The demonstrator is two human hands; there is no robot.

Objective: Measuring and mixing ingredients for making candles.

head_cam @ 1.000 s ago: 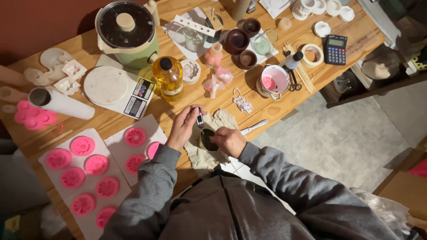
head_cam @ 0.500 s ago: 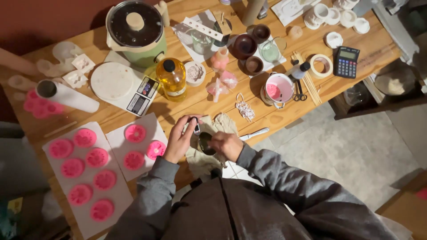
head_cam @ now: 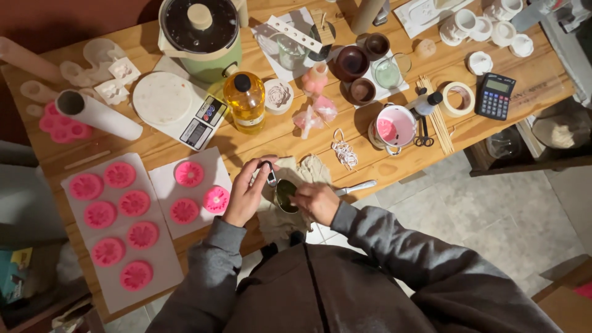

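Observation:
My left hand (head_cam: 246,192) pinches a small dark clip-like tool (head_cam: 270,174) over the near edge of the wooden table (head_cam: 468,132). My right hand (head_cam: 314,201) grips a small dark round container (head_cam: 284,193) just beside it, above a crumpled beige cloth (head_cam: 308,169). The two hands almost touch. A metal-handled utensil (head_cam: 356,186) lies right of my right hand. Several pink flower-shaped pieces (head_cam: 117,209) lie on white sheets to the left.
Behind the hands stand a bottle of yellow oil (head_cam: 245,102), a kitchen scale (head_cam: 179,108), a green pot with a dark lid (head_cam: 200,34), a pink-filled pouring pot (head_cam: 394,125), bowls, a tape roll (head_cam: 457,99) and a calculator (head_cam: 496,95). Tiled floor lies right.
The view has shifted slightly. Both hands stay together at the table's near edge, my left hand still at the clip-like tool and my right still on the small container.

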